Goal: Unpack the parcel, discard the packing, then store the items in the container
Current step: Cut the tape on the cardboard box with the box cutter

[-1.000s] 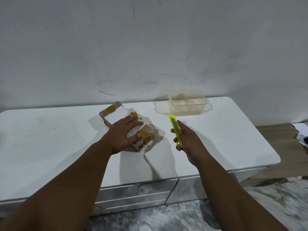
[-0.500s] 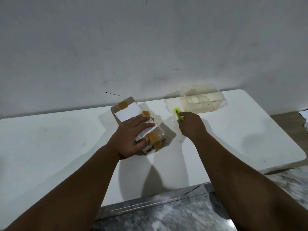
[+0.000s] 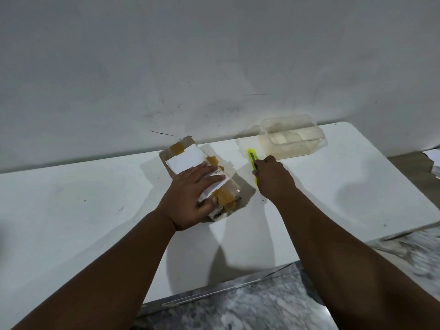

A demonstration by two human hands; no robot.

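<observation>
A small parcel [image 3: 188,156] wrapped in clear plastic, with a white label and brown tape patches, lies on the white tabletop [image 3: 83,210] near the wall. My left hand [image 3: 194,194] rests flat on its near half, fingers spread, pressing it down. My right hand [image 3: 273,178] grips a bright yellow-green utility knife [image 3: 252,158], its tip pointing away from me, just right of the parcel. A clear plastic container [image 3: 292,139] stands at the back right, with its lid [image 3: 247,145] lying flat beside it.
The grey wall rises directly behind the tabletop. The table's front edge runs below my forearms, with marbled floor [image 3: 250,310] beneath. At far right, past the table's end, lie brown flooring and some papers [image 3: 432,160].
The view has tilted down and closer to the table. My right hand has moved the knife forward, toward the parcel's right side. My left hand has stayed pressed on the parcel.
</observation>
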